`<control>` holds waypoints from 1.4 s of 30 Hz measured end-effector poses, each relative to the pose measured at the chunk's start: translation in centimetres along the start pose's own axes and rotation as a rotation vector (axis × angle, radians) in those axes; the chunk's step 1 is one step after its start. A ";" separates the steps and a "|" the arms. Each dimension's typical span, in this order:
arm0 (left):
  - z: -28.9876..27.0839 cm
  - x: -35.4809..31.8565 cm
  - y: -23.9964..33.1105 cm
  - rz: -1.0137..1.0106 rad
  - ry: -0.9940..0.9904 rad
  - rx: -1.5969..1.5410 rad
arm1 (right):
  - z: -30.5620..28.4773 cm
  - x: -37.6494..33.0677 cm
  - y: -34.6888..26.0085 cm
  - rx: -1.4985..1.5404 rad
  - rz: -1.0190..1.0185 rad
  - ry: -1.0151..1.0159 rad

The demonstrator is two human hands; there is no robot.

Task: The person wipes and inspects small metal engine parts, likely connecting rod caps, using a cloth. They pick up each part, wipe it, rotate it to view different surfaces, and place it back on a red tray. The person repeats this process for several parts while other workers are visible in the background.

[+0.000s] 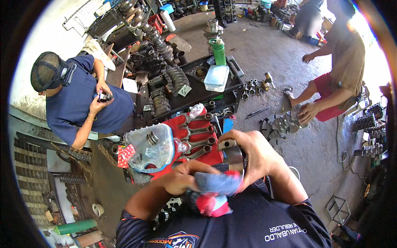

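Note:
My right hand (pixel 259 156) grips a curved metal connecting rod cap (pixel 235 158) with a bolt hole in its end and a shiny inner face. Bunched in my left hand (pixel 180 177) is a blue, red and white rag (pixel 217 184), blurred, pressed against the cap's lower end. Beyond my hands, several connecting rods (pixel 199 131) lie side by side on a red tabletop (pixel 174 122). Left of them, a clear plastic tub (pixel 142 144) holds curved bearing shells (pixel 153 137), with a red-and-white packet (pixel 125 156) at its edge.
A person in a blue shirt (pixel 89 93) handles a small metal part at left. Another person (pixel 345 62) bends over a crankshaft (pixel 285 122) at right. A dark bench (pixel 194 93) ahead bears a lidded container (pixel 216 78) and a green bottle (pixel 218 51). More rods (pixel 252 87) lie on the floor.

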State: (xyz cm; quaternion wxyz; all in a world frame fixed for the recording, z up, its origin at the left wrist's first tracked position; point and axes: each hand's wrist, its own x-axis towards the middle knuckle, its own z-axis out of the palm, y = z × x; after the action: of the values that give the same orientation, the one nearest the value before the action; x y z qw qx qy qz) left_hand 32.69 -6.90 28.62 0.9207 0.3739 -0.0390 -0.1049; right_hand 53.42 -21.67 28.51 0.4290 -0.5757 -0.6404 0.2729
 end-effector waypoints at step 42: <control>-2.8 -4.1 -2.9 0.285 -0.056 0.179 | -0.4 3.1 0.0 0.012 -0.143 0.101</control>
State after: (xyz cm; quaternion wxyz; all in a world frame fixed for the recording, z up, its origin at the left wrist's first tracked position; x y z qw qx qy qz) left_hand 28.60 -6.09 24.68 0.8879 0.4419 -0.1265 0.0204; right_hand 53.87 -18.73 29.42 0.4823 -0.5391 -0.6558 0.2161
